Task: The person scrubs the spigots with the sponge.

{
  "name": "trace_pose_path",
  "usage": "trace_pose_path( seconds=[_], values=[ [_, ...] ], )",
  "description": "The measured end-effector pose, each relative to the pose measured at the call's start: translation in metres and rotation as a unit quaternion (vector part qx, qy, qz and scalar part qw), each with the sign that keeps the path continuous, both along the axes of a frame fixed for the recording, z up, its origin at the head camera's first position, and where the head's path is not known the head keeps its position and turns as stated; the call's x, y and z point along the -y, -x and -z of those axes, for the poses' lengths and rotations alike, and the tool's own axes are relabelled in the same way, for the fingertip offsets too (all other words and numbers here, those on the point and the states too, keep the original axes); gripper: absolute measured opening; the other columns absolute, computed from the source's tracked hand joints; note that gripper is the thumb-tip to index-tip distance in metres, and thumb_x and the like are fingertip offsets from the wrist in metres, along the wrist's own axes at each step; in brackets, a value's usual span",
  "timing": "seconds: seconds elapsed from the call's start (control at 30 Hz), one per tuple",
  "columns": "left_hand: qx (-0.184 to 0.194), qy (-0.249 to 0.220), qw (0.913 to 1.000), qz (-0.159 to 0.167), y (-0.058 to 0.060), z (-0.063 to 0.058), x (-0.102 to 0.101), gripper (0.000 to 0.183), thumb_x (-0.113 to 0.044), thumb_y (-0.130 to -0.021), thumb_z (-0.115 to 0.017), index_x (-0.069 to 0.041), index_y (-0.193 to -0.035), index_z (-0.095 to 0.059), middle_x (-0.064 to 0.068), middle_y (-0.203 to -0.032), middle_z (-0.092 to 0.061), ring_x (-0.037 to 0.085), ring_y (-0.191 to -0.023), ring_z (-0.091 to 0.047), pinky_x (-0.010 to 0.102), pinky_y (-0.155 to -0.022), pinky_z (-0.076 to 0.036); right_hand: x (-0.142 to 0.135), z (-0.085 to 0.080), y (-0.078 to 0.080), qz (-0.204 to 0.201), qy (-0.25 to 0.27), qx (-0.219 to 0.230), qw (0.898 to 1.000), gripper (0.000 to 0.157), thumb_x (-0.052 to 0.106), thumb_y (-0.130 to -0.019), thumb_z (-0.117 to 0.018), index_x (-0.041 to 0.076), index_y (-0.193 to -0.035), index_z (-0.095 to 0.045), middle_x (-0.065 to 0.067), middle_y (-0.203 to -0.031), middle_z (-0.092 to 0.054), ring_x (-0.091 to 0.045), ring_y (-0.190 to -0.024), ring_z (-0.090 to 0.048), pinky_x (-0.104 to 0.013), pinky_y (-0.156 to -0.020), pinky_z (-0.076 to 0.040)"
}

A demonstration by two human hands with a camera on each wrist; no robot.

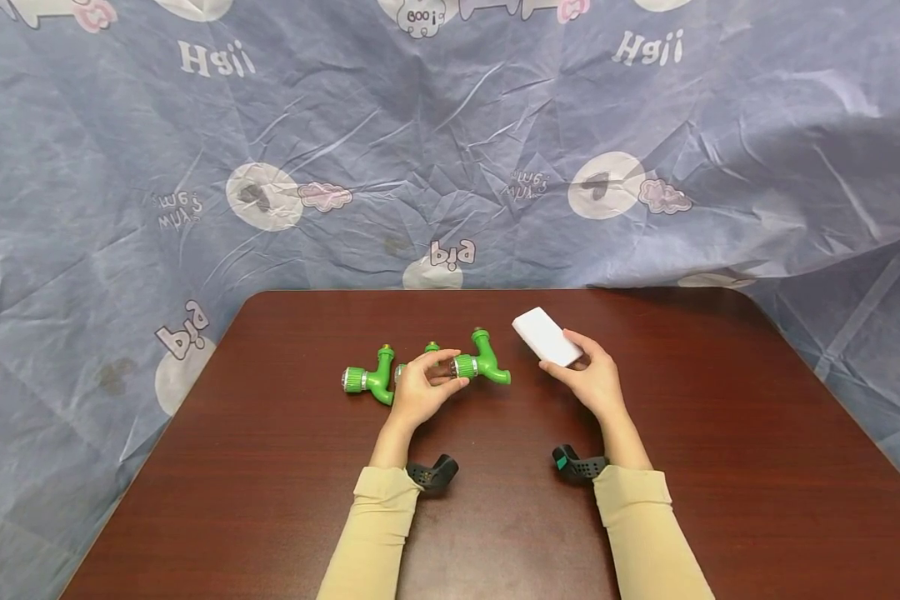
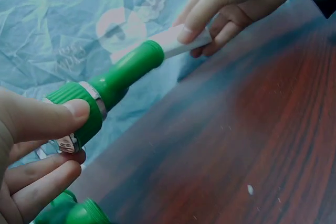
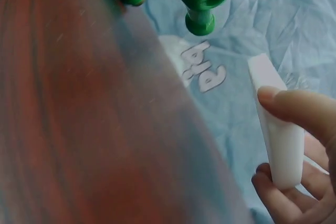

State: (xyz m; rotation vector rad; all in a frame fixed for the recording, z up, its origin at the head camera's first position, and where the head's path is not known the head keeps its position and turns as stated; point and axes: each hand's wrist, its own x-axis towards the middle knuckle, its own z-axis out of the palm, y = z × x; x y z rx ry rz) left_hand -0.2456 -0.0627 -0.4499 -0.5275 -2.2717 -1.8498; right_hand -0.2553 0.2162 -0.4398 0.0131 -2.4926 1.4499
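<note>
My left hand (image 1: pixel 420 392) pinches a green tap (image 1: pixel 487 364) by its ribbed knob, between thumb and fingers. In the left wrist view the tap (image 2: pixel 123 74) is held up off the table, its body pointing toward the other hand. My right hand (image 1: pixel 594 379) grips a white rectangular block (image 1: pixel 547 336) by one end; in the right wrist view the thumb lies across the block (image 3: pixel 283 145). A gap separates the block from the held tap. Two more green taps lie to the left: one tap (image 1: pixel 375 381) in full sight, another tap (image 1: pixel 432 346) mostly hidden behind my left hand.
A dark reddish-brown wooden table (image 1: pixel 495 517) carries the taps. Behind its far edge hangs a wrinkled blue-grey printed cloth (image 1: pixel 420 150). Black bands with mounts sit at both wrists, the left mount (image 1: pixel 433 473) and the right mount (image 1: pixel 577 464).
</note>
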Motion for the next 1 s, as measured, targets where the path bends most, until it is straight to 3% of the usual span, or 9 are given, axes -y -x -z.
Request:
trace_pose_path(
  seconds=[0.1,0.27,0.33,0.43,0.53,0.63,0.73,0.83,1.0],
  values=[
    [0.009,-0.043,0.999,0.011,-0.005,-0.013,0.0,0.044,0.002,-0.077,-0.074,0.003,-0.119,-0.06,0.023,-0.113,-0.06,0.036,-0.098,-0.063,0.034,-0.081,-0.054,0.004,-0.013,-0.004,-0.034,0.045,-0.016,0.998,0.07,0.017,-0.073,-0.082,0.004,-0.134,-0.05,-0.019,-0.132,-0.05,-0.032,-0.099,-0.06,-0.009,-0.067,-0.046],
    [-0.024,-0.061,0.9977,0.019,-0.02,-0.045,0.001,0.043,0.012,-0.076,-0.07,0.013,-0.117,-0.057,0.031,-0.114,-0.058,0.044,-0.1,-0.06,0.045,-0.085,-0.051,0.015,-0.034,-0.013,-0.102,0.098,-0.077,0.987,0.058,0.009,-0.074,-0.08,0.003,-0.127,-0.057,-0.016,-0.13,-0.052,-0.015,-0.095,-0.061,-0.015,-0.072,-0.051],
    [-0.045,-0.067,0.9965,0.024,-0.022,-0.05,0.001,0.043,0.013,-0.076,-0.07,0.014,-0.116,-0.056,0.032,-0.113,-0.058,0.045,-0.1,-0.059,0.047,-0.085,-0.05,0.021,-0.044,-0.018,-0.126,0.108,-0.103,0.981,0.051,0.004,-0.074,-0.079,0.001,-0.122,-0.061,-0.016,-0.128,-0.053,-0.007,-0.093,-0.059,-0.016,-0.074,-0.052],
    [-0.061,-0.079,0.9946,0.027,-0.023,-0.056,0.0,0.044,0.014,-0.075,-0.07,0.016,-0.116,-0.055,0.033,-0.114,-0.057,0.046,-0.101,-0.059,0.05,-0.085,-0.05,0.032,-0.065,-0.031,-0.16,0.116,-0.124,0.972,0.045,-0.005,-0.074,-0.076,-0.006,-0.117,-0.062,-0.02,-0.128,-0.052,-0.007,-0.095,-0.059,-0.019,-0.077,-0.052],
    [-0.07,-0.092,0.993,0.021,-0.024,-0.063,-0.001,0.044,0.014,-0.075,-0.07,0.016,-0.116,-0.055,0.032,-0.115,-0.058,0.044,-0.101,-0.059,0.05,-0.085,-0.05,0.043,-0.085,-0.044,-0.185,0.103,-0.141,0.967,0.041,-0.01,-0.072,-0.075,-0.011,-0.112,-0.063,-0.024,-0.126,-0.053,-0.013,-0.101,-0.059,-0.022,-0.08,-0.052],
    [-0.074,-0.107,0.9914,0.012,-0.026,-0.069,-0.002,0.044,0.014,-0.074,-0.071,0.016,-0.115,-0.056,0.031,-0.112,-0.059,0.043,-0.1,-0.06,0.05,-0.084,-0.05,0.052,-0.097,-0.053,-0.201,0.057,-0.17,0.963,0.038,-0.011,-0.07,-0.076,-0.011,-0.107,-0.064,-0.025,-0.124,-0.054,-0.024,-0.108,-0.057,-0.02,-0.083,-0.051],
    [-0.076,-0.121,0.9896,0.009,-0.027,-0.073,-0.002,0.044,0.016,-0.073,-0.071,0.017,-0.114,-0.056,0.032,-0.109,-0.06,0.044,-0.099,-0.06,0.052,-0.083,-0.05,0.055,-0.097,-0.053,-0.213,0.015,-0.192,0.958,0.038,-0.007,-0.069,-0.079,-0.005,-0.106,-0.068,-0.02,-0.125,-0.056,-0.03,-0.112,-0.054,-0.018,-0.085,-0.048],
    [-0.078,-0.129,0.9886,0.008,-0.029,-0.077,-0.002,0.043,0.016,-0.073,-0.07,0.018,-0.113,-0.055,0.033,-0.107,-0.06,0.045,-0.098,-0.06,0.053,-0.083,-0.05,0.055,-0.092,-0.049,-0.216,-0.035,-0.216,0.951,0.037,0.002,-0.069,-0.082,0.004,-0.105,-0.071,-0.012,-0.126,-0.057,-0.027,-0.114,-0.053,-0.018,-0.088,-0.044],
    [-0.083,-0.123,0.989,0.01,-0.032,-0.081,-0.001,0.042,0.014,-0.074,-0.071,0.015,-0.113,-0.057,0.03,-0.109,-0.061,0.042,-0.095,-0.061,0.05,-0.082,-0.051,0.051,-0.088,-0.044,-0.194,-0.079,-0.247,0.946,0.035,0.01,-0.07,-0.083,0.011,-0.104,-0.073,-0.006,-0.125,-0.058,-0.023,-0.114,-0.054,-0.022,-0.091,-0.04]
  ],
)
